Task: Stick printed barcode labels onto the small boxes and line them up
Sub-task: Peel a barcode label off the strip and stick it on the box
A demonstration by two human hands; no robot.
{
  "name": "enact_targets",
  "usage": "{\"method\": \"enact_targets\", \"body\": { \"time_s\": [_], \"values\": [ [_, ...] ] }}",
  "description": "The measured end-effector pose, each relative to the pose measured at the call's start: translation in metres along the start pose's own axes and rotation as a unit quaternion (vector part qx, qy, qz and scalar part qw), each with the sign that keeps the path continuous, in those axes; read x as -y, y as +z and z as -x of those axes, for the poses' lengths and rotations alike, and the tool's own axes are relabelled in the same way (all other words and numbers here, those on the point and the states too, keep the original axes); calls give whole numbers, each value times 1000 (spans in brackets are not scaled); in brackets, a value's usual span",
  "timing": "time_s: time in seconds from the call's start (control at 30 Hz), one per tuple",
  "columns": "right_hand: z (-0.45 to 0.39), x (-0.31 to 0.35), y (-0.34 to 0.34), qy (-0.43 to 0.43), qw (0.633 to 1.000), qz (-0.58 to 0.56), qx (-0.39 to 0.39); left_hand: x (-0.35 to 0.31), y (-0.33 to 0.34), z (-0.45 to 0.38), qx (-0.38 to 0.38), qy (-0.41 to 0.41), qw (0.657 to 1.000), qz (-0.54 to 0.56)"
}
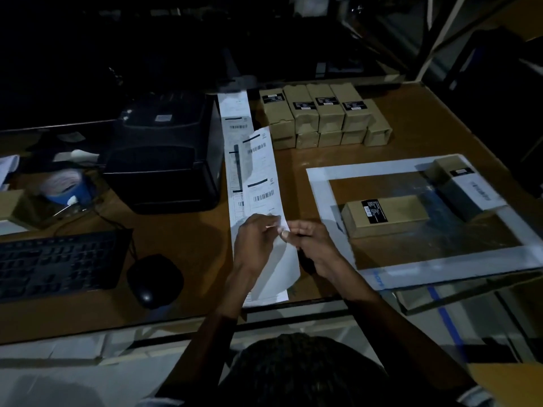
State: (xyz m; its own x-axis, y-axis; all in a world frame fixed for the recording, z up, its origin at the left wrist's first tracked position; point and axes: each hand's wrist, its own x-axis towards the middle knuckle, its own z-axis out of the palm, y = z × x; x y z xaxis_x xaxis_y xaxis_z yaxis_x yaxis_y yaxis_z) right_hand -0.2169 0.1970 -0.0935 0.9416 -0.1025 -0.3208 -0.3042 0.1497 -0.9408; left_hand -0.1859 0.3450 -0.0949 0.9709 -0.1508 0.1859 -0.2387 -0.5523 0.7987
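A long white strip of printed barcode labels runs down the middle of the table from the back toward me. My left hand pinches the strip near its lower part. My right hand pinches the strip's right edge right beside the left hand's fingertips. Several small tan boxes with black labels stand stacked in rows at the back. One tan box lies inside a white taped rectangle on the right. Another box with a white label on it lies at that rectangle's far right corner.
A black label printer sits left of the strip. A keyboard and a mouse lie at the front left. A blue roll stands at the far left. The table's front edge is close to me.
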Motion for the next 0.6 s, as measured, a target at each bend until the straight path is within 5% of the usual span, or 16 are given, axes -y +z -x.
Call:
{"method": "enact_targets", "body": {
  "time_s": [0.27, 0.6],
  "values": [
    [5, -3, -3, -38, 999, 20, 0, -3, -6, -3, 4, 140, 987, -78],
    [1, -1, -13, -75, 996, 39, 33, -10, -1, 4, -26, 146, 982, -120]
  ]
}}
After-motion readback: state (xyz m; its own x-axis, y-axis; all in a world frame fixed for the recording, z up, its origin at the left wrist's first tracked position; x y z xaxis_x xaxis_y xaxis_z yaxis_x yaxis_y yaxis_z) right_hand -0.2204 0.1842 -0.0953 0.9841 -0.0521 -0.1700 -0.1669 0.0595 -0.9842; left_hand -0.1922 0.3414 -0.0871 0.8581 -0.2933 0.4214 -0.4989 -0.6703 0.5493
